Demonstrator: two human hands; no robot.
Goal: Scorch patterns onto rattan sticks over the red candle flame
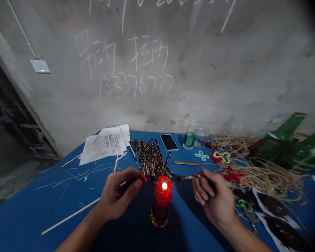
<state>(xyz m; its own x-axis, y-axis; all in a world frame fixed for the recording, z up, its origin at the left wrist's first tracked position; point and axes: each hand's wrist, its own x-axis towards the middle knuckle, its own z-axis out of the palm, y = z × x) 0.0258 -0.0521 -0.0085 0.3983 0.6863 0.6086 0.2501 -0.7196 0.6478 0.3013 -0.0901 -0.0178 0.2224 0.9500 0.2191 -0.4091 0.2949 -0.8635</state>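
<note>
In the middle of the head view a lit red candle [163,197] stands in a glass holder with an amber base. My right hand [216,196] pinches a thin, dark-mottled stick [185,178], which lies level across the candle's top at the flame. Left of the flame is my left hand [123,196], its fingers curled and the thumb close to the forefinger; what they hold, if anything, is hidden. A pale stick [70,216] runs along the table to behind my left wrist. Beyond the candle lies a pile of dark-mottled sticks [148,157].
On the blue table [52,203] are smudged paper sheets [102,145], a phone [169,142], a small bottle [190,136] and a brown strip [187,163]. Tangled cord [275,178], green bottles [286,140] and scissors [249,215] lie to the right. A concrete wall [199,70] rises behind.
</note>
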